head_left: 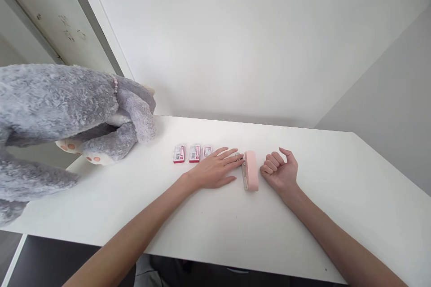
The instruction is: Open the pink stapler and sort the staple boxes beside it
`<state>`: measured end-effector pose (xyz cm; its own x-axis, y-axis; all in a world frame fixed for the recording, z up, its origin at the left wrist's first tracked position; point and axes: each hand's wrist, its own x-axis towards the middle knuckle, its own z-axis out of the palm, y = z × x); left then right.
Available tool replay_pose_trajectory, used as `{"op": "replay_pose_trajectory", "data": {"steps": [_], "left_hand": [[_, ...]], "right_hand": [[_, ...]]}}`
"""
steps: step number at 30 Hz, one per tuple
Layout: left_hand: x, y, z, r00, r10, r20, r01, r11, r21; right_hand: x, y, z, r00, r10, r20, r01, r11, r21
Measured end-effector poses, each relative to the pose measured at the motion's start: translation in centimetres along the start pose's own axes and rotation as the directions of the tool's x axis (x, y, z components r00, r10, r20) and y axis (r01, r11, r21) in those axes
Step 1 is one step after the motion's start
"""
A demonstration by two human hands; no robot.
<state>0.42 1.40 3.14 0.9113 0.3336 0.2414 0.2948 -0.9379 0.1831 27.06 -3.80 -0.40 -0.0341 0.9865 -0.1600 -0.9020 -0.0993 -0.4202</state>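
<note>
A pink stapler (251, 171) lies on the white table between my two hands. My left hand (217, 170) is open and palm down, its fingers spread. Its fingertips reach the stapler's left side, where a small pale part is mostly covered by them. My right hand (280, 171) rests on the table just right of the stapler, its fingers curled in and its thumb raised, with nothing seen in it. Three small red and white boxes stand in a row beyond my left hand: a left box (179, 154), a middle box (194, 153) and a right box (206, 150), partly covered by the hand.
A large grey plush toy (63, 103) with a bead string leans over the left end of the table (202, 228). A white wall (229, 45) rises behind the table's back edge. The front edge runs below my forearms.
</note>
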Motion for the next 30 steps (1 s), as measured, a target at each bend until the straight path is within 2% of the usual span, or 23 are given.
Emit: {"op": "replay_pose_trajectory", "data": {"steps": [4,8,11,13,14,16,18,19,21,26,28,30], "left_hand": [[0.4,-1.5,0.5,0.996,-0.094,0.003,0.094,0.993,0.073],[-0.8,-3.2,0.3,0.952,-0.278,-0.125,0.290,0.952,0.093],[-1.7,-3.6,0.3,0.913,-0.350,-0.208,0.377,0.920,0.106],[-2.2,-3.5,0.6,0.879,-0.397,-0.263,0.435,0.895,0.101],[-2.4,-3.4,0.7,0.858,-0.422,-0.292,0.465,0.880,0.095],[-2.8,-3.3,1.1,0.808,-0.470,-0.354,0.527,0.847,0.078],[-3.0,-3.1,1.4,0.756,-0.510,-0.409,0.583,0.810,0.068],[-3.1,-3.0,1.5,0.733,-0.525,-0.433,0.608,0.791,0.068],[-3.3,-2.9,1.8,0.693,-0.545,-0.473,0.650,0.756,0.081],[-3.3,-2.5,1.9,0.621,-0.553,-0.556,0.724,0.676,0.137],[-3.2,-2.2,1.8,0.623,-0.534,-0.572,0.715,0.685,0.140],[-3.0,-2.0,1.6,0.666,-0.505,-0.549,0.668,0.732,0.136]], "right_hand": [[0.1,0.1,-0.1,0.998,-0.018,0.055,0.022,0.997,-0.075],[0.0,0.2,0.4,0.999,-0.020,0.032,0.025,0.989,-0.148],[-0.2,0.4,1.2,0.999,-0.045,-0.007,0.041,0.960,-0.277],[-0.5,0.8,1.8,0.995,-0.097,0.022,0.095,0.872,-0.480],[-0.7,1.1,2.0,0.990,-0.131,0.053,0.136,0.782,-0.608],[-1.2,1.8,2.4,0.970,-0.206,0.126,0.218,0.528,-0.821],[-1.7,2.6,2.6,0.950,-0.247,0.192,0.266,0.314,-0.912],[-1.9,2.9,2.6,0.945,-0.253,0.208,0.273,0.256,-0.927],[-2.1,3.4,2.7,0.945,-0.247,0.213,0.270,0.223,-0.937],[-2.3,3.9,2.8,0.975,-0.162,0.149,0.186,0.238,-0.953],[-2.2,3.8,2.9,0.976,-0.159,0.148,0.180,0.211,-0.961],[-2.1,3.7,3.0,0.970,-0.170,0.177,0.205,0.165,-0.965]]}}
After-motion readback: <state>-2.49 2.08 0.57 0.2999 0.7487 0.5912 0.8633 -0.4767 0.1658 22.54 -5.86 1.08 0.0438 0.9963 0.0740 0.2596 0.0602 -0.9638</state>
